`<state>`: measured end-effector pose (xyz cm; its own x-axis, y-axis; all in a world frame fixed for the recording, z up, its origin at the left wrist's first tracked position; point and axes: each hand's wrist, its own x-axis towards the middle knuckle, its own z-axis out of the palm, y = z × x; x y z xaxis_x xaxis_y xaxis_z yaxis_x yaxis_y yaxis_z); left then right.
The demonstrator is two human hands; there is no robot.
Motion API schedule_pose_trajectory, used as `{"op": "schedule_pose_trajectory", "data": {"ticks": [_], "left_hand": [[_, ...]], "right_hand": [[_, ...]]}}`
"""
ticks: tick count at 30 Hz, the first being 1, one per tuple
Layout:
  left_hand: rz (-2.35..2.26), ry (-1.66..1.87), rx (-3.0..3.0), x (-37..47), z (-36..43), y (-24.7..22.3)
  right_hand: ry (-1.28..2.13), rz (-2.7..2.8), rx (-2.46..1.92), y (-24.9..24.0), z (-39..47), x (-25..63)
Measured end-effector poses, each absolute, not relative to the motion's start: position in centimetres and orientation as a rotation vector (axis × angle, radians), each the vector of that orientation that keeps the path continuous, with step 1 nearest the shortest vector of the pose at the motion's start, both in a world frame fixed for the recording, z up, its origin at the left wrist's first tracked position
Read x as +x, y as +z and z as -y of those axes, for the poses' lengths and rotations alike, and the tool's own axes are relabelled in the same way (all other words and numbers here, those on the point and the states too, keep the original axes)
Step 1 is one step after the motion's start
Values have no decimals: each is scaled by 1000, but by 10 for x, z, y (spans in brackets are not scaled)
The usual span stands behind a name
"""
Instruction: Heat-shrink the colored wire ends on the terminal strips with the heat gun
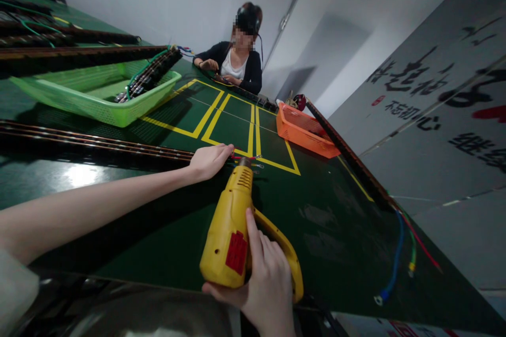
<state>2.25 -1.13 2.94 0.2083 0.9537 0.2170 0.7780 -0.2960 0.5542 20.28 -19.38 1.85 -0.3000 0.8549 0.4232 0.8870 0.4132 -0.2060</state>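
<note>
A yellow heat gun (pixel 223 231) with a red label is gripped in my right hand (pixel 269 268), around its handle. Its metal nozzle (pixel 245 161) points away from me, over or right beside a few thin wires (pixel 253 157) with ring terminals. My left hand (pixel 211 161) is closed on the near part of these wires, at the end of a long dark bar (pixel 98 142) with copper-coloured strips. The fingers of that hand partly hide the wires, and the nozzle covers some of them too.
Yellow tape lines (pixel 253 131) mark the green table (pixel 324 242). A green basket (pixel 130 114) with bars across it stands at the left, an orange basket (pixel 308 139) at the right. Another long bar (pixel 356 168) with coloured wires (pixel 399 253) lies rightmost. A co-worker (pixel 237 60) sits opposite.
</note>
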Motion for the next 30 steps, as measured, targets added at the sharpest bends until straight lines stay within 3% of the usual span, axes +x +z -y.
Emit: {"op": "schedule_pose_trajectory", "data": {"ticks": [30], "left_hand": [[-1587, 836, 2249, 23, 17, 29]], "right_hand": [[-170, 2110, -1639, 18, 185, 211]]}}
